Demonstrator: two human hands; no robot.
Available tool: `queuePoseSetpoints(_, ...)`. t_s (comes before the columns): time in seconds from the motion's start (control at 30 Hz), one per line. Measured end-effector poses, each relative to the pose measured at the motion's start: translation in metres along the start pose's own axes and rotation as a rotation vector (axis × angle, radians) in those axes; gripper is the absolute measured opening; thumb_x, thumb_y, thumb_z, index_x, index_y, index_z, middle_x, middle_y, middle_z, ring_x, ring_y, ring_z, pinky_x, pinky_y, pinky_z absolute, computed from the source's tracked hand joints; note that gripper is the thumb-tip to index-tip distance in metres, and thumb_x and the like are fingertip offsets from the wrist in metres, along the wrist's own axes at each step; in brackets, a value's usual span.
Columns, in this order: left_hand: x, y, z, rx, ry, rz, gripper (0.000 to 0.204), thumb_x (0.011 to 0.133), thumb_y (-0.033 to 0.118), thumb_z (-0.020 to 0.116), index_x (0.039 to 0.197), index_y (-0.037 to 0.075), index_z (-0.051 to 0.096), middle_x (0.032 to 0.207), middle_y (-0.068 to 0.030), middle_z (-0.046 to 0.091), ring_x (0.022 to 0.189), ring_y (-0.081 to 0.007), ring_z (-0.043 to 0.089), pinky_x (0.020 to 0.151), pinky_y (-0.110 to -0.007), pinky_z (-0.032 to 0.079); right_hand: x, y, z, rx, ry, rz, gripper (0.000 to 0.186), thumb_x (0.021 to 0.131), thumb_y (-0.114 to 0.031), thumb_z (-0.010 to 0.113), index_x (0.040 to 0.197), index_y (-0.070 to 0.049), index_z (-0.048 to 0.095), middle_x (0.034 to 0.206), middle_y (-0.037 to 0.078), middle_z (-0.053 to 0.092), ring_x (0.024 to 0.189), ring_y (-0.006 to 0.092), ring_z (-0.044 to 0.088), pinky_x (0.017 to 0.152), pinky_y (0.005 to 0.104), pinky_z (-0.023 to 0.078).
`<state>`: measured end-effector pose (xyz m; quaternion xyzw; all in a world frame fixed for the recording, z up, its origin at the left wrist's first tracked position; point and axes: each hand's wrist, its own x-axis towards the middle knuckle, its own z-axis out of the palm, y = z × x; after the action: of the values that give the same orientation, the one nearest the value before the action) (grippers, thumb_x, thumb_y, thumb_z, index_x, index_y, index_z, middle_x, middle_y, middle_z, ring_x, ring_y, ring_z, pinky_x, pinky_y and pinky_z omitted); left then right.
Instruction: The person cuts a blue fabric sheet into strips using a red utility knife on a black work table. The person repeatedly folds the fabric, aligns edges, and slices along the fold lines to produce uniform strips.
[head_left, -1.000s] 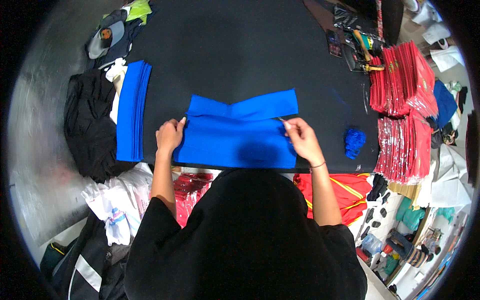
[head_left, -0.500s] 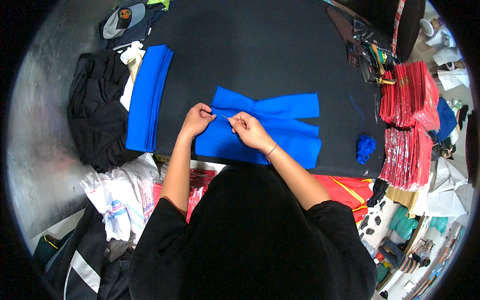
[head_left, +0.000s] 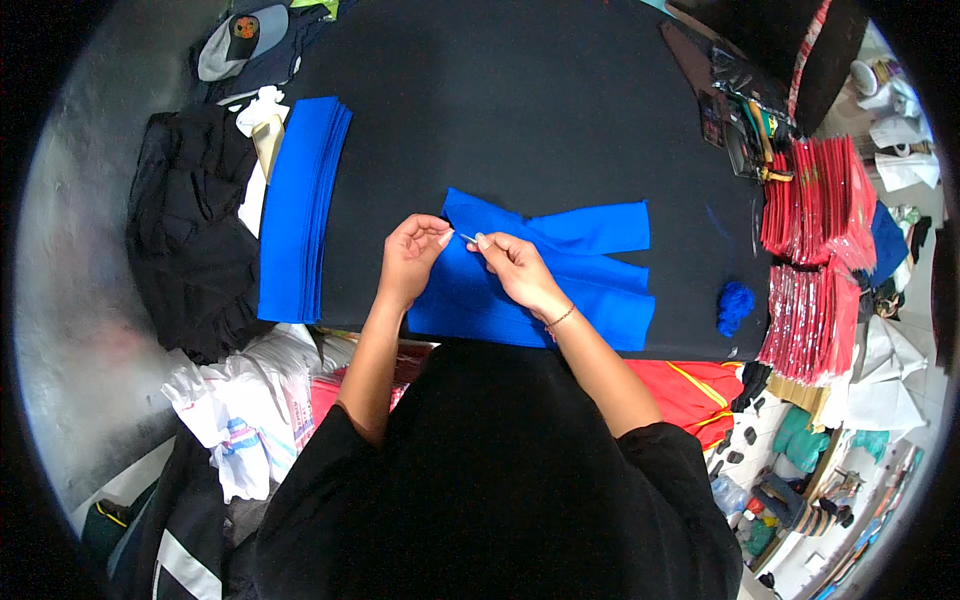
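Note:
My right hand [head_left: 513,268] pinches a thin, pale needle [head_left: 465,238] between thumb and fingertips, its tip pointing at my left hand. Close to that tip, my left hand [head_left: 412,258] has its thumb and forefinger pressed together; whatever they hold is too small to make out. Under both hands lies a blue piece of fabric [head_left: 595,290] with a slit running in from its right end, its upper strip puckered near the middle. A neat stack of folded blue fabric [head_left: 297,215] lies to the left of my left hand.
The black-covered table [head_left: 520,90] extends beyond the fabric. A tangle of blue thread [head_left: 735,306] lies at right, beside red packets in clear wrap [head_left: 810,315]. Tools [head_left: 757,140] sit at the back right. Black cloth [head_left: 190,220] and a grey cap [head_left: 243,42] are at left.
Both hands have come closer together, bringing the needle up to my left fingertips. The whole view has shifted slightly; the stack and packets appear to stay where they were.

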<state>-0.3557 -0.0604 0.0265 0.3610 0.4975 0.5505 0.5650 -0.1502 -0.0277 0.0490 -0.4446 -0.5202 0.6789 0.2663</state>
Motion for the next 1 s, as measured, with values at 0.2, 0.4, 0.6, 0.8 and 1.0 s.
queuePoseSetpoints(0.2, -0.001, 0.003, 0.007, -0.062, -0.005, 0.021, 0.018, 0.099, -0.001, 0.067, 0.116, -0.002, 0.064, 0.11, -0.0096, 0.073, 0.106, -0.0142, 0.07, 0.098, -0.027, 0.054, 0.007, -0.005, -0.005, -0.029, 0.007, 0.022, 0.031, 0.109, -0.03, 0.059, 0.105, -0.004, 0.074, 0.08, -0.01, 0.054, 0.074, 0.0017, 0.044, 0.063, 0.0221, 0.037)
queuePoseSetpoints(0.4, -0.001, -0.001, 0.009, -0.103, 0.009, 0.015, 0.023, 0.099, -0.002, 0.066, 0.121, -0.002, 0.061, 0.116, -0.0132, 0.073, 0.112, -0.0171, 0.069, 0.102, -0.029, 0.053, 0.008, -0.009, -0.006, -0.006, -0.007, 0.045, 0.03, 0.11, -0.031, 0.057, 0.106, -0.006, 0.073, 0.078, -0.009, 0.053, 0.072, 0.0028, 0.045, 0.063, 0.0224, 0.038)
queuePoseSetpoints(0.6, -0.003, -0.002, 0.011, -0.115, 0.02, 0.011, 0.027, 0.099, -0.003, 0.066, 0.125, -0.001, 0.06, 0.118, -0.0142, 0.072, 0.113, -0.0172, 0.069, 0.103, -0.029, 0.052, 0.005, -0.011, -0.002, 0.017, 0.005, 0.053, 0.033, 0.111, -0.035, 0.055, 0.111, -0.007, 0.074, 0.079, -0.009, 0.054, 0.072, 0.0038, 0.045, 0.063, 0.0217, 0.04)
queuePoseSetpoints(0.8, -0.005, 0.002, 0.01, -0.142, 0.023, -0.007, 0.028, 0.099, -0.004, 0.066, 0.126, -0.001, 0.059, 0.119, -0.0143, 0.072, 0.113, -0.0171, 0.069, 0.102, -0.029, 0.052, 0.002, -0.012, -0.001, 0.057, -0.008, 0.126, 0.034, 0.111, -0.035, 0.054, 0.116, -0.008, 0.075, 0.081, -0.009, 0.054, 0.072, 0.0037, 0.044, 0.062, 0.022, 0.039)
queuePoseSetpoints(1.0, -0.004, 0.003, 0.011, -0.138, 0.016, 0.006, 0.028, 0.099, -0.004, 0.065, 0.126, -0.002, 0.059, 0.119, -0.0146, 0.072, 0.113, -0.0169, 0.069, 0.101, -0.028, 0.052, -0.002, -0.019, -0.001, 0.098, -0.012, 0.152, 0.035, 0.111, -0.035, 0.054, 0.116, -0.008, 0.075, 0.082, -0.009, 0.054, 0.072, 0.0035, 0.043, 0.062, 0.0215, 0.038)
